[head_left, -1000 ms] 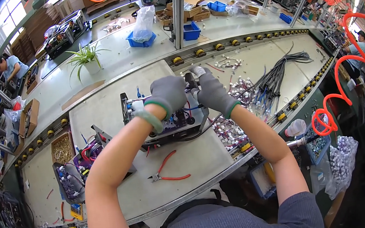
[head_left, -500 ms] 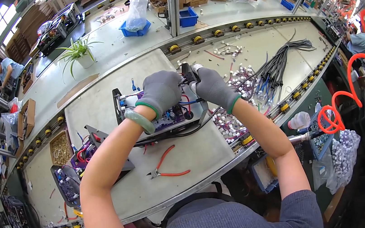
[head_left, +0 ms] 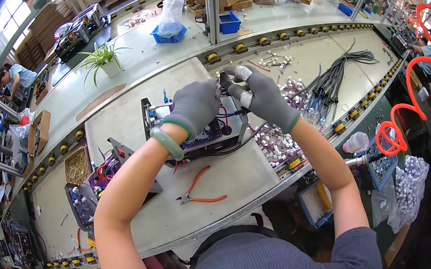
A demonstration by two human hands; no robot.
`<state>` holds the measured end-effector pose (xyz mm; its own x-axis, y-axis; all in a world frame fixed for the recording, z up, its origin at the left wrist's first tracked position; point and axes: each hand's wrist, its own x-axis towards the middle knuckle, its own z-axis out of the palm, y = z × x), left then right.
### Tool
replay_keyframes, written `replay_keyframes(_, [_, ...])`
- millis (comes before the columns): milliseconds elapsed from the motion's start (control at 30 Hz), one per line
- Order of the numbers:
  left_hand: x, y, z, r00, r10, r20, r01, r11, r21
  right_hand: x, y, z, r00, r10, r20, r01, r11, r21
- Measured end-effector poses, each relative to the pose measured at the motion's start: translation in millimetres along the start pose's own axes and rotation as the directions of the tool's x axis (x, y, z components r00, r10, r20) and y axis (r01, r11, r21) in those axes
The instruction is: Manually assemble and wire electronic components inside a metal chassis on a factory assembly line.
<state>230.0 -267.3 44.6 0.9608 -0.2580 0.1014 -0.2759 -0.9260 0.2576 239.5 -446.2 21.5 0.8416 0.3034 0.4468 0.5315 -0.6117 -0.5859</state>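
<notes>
Both my hands wear grey gloves with green cuffs and meet at the far right corner of an open device chassis with a purple circuit board (head_left: 207,136). My left hand (head_left: 195,103) is closed, its fingertips at the chassis corner; what they pinch is hidden. Whitish tape wraps fingers of my right hand (head_left: 267,98), which curls around the upright black end panel (head_left: 226,83). Blue, red and black wires run beneath my hands inside the chassis. On the board in front lie red-handled side cutters (head_left: 201,190), jaws apart. A second open chassis (head_left: 86,198) stands partly behind my left forearm.
Loose white connectors with wires (head_left: 276,143) and a bundle of black cables (head_left: 340,73) lie to the right. A roller track (head_left: 263,40) borders the bench. Beyond are a potted plant (head_left: 110,68) and blue bins (head_left: 229,23). An orange coiled hose (head_left: 396,128) hangs at right.
The whole view has shifted slightly. My right hand's fingers have spread a little and turned around the black end panel; my left hand stays at the chassis corner.
</notes>
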Motion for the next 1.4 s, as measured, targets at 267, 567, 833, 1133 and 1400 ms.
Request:
replay_keyframes(267, [-4.3,1.2,-21.1,1.0,0.009,0.027,0.012,0.745,-0.667,16.8,-6.8,-25.7,0.996,-0.078,0.039,0.078,0.997,0.0])
replay_keyframes(567, [0.1,-15.1,31.2,0.968,0.15,-0.2,-0.124,0.983,0.138,12.3,11.6,15.8,0.906,0.343,0.247,-0.327,0.939,-0.103])
replay_keyframes(833, [3.8,-16.8,35.4,0.955,0.143,-0.26,-0.147,0.989,0.002,12.5,3.4,10.8,0.887,0.374,0.272,-0.314,0.919,-0.24])
replay_keyframes(1133, [17.8,-15.6,37.3,0.914,0.349,-0.208,-0.311,0.93,0.194,10.7,-0.2,17.3,0.911,0.353,0.212,-0.305,0.924,-0.23])
replay_keyframes(1400, [10.6,-14.5,28.7,0.961,0.255,-0.107,-0.233,0.955,0.184,10.2,1.6,14.0,0.898,0.375,0.233,-0.331,0.921,-0.207])
